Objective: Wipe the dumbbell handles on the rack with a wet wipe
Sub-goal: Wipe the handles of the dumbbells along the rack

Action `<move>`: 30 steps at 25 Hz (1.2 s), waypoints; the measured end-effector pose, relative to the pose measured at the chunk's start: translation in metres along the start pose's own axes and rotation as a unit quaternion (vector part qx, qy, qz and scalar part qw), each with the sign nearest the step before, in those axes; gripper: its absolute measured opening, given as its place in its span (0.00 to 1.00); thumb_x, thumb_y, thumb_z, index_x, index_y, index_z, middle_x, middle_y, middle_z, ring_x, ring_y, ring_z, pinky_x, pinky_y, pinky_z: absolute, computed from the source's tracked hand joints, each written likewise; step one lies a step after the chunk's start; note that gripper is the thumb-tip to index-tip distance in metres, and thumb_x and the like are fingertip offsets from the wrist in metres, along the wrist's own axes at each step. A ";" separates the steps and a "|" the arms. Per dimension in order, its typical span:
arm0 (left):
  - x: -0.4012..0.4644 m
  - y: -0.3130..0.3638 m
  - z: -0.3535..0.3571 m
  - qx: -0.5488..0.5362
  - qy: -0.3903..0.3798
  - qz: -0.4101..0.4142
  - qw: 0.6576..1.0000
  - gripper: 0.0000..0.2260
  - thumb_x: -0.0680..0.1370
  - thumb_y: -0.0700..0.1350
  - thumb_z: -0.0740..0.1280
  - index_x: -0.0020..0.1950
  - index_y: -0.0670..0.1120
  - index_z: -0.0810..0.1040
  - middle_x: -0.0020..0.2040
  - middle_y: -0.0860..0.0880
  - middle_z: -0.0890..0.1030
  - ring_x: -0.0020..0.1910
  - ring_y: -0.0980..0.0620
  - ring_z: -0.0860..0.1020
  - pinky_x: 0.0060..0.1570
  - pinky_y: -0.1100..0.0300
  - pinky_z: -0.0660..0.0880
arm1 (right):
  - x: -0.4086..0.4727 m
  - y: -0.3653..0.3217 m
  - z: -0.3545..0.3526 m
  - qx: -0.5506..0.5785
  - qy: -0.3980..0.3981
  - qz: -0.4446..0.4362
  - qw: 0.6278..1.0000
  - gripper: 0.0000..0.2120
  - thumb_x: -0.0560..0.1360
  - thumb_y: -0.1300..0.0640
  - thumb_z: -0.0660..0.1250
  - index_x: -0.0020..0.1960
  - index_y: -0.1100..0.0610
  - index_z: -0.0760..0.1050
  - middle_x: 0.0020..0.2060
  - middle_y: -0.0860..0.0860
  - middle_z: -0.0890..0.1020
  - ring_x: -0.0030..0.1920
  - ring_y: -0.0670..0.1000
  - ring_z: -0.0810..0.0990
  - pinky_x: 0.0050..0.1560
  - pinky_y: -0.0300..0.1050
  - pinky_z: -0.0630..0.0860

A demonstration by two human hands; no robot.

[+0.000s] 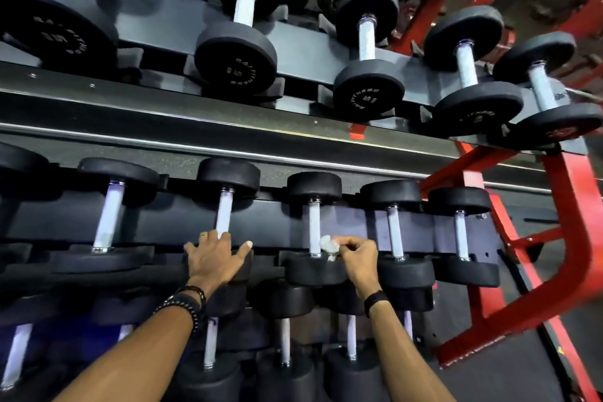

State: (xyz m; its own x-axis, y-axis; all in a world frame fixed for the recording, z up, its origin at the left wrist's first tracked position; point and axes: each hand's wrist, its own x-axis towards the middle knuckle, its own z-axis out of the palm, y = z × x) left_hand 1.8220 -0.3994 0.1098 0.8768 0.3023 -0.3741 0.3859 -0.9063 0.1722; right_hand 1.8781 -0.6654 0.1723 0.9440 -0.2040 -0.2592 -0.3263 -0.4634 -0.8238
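Note:
A three-tier rack [182, 137] holds rows of black dumbbells with pale metal handles. My right hand [357, 254] pinches a crumpled white wet wipe [328, 244] against the near end of a middle-tier handle [314, 222]. My left hand [215, 254] rests with spread fingers on the front head of the neighbouring dumbbell, just below its handle [224, 210]. Further middle-tier handles stand to the right [394, 228] and to the left [109, 215].
The rack's red steel frame [567, 238] angles down on the right. The top tier carries larger dumbbells [367, 39]. The bottom tier's dumbbells [285, 339] sit below my forearms. More weights and red frames fill the back right.

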 end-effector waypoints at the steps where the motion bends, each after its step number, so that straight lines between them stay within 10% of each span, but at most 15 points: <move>1: 0.006 0.006 0.002 0.004 0.003 -0.043 0.999 0.31 0.77 0.70 0.49 0.58 0.49 0.79 0.60 0.47 0.77 0.62 0.45 0.71 0.60 0.41 0.64 | 0.011 0.003 -0.002 -0.031 -0.040 -0.020 0.998 0.20 0.70 0.74 0.64 0.33 0.51 0.81 0.39 0.50 0.85 0.45 0.48 0.83 0.53 0.41 0.78; 5: 0.028 0.023 0.007 -0.010 0.032 -0.212 0.977 0.36 0.74 0.72 0.48 0.52 0.47 0.83 0.52 0.45 0.83 0.58 0.43 0.73 0.59 0.43 0.62 | 0.059 0.015 -0.002 -0.118 -0.162 -0.079 0.976 0.11 0.70 0.69 0.67 0.34 0.57 0.82 0.39 0.53 0.85 0.41 0.48 0.82 0.46 0.42 0.78; 12: 0.031 0.036 0.011 0.000 0.089 -0.262 0.961 0.30 0.76 0.66 0.56 0.43 0.43 0.84 0.42 0.43 0.84 0.50 0.41 0.77 0.52 0.47 0.65 | 0.093 0.055 0.019 -0.152 -0.261 -0.027 0.953 0.11 0.65 0.65 0.78 0.31 0.54 0.79 0.27 0.46 0.80 0.29 0.37 0.75 0.35 0.37 0.72; 17: 0.028 0.038 0.010 0.004 0.111 -0.259 0.959 0.25 0.77 0.61 0.60 0.40 0.41 0.84 0.37 0.41 0.83 0.45 0.39 0.78 0.48 0.47 0.65 | 0.093 0.052 0.055 -0.313 -0.237 -0.019 0.920 0.32 0.63 0.50 0.80 0.57 0.60 0.67 0.53 0.59 0.77 0.54 0.61 0.78 0.50 0.48 0.73; 22: 0.027 0.042 0.006 0.002 0.100 -0.265 0.959 0.22 0.77 0.58 0.62 0.38 0.42 0.84 0.35 0.43 0.81 0.41 0.40 0.78 0.46 0.48 0.65 | 0.121 0.052 0.058 -0.208 -0.377 0.086 0.898 0.27 0.59 0.63 0.75 0.56 0.59 0.70 0.46 0.56 0.82 0.40 0.53 0.81 0.41 0.50 0.81; 26: 0.025 0.042 0.008 -0.009 0.121 -0.244 0.962 0.23 0.75 0.56 0.60 0.35 0.39 0.82 0.32 0.41 0.80 0.38 0.39 0.78 0.44 0.47 0.67 | 0.123 0.057 0.060 -0.258 -0.335 0.050 0.905 0.27 0.57 0.58 0.78 0.53 0.60 0.73 0.46 0.54 0.81 0.44 0.53 0.80 0.39 0.45 0.79; 30: 0.025 0.044 0.007 -0.013 0.118 -0.250 0.961 0.20 0.76 0.54 0.65 0.35 0.39 0.83 0.33 0.40 0.80 0.39 0.38 0.78 0.45 0.46 0.67 | 0.138 0.059 0.050 -0.144 -0.448 0.081 0.879 0.24 0.68 0.76 0.67 0.62 0.63 0.71 0.51 0.57 0.82 0.49 0.52 0.81 0.41 0.37 0.79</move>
State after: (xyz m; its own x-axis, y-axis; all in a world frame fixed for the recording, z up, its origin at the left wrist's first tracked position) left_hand 1.8588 -0.4339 0.1019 0.6190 0.7599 -0.1987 0.7807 -0.6230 0.0493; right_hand 1.9914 -0.6776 0.0626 0.5005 0.4131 -0.7608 -0.3369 -0.7166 -0.6107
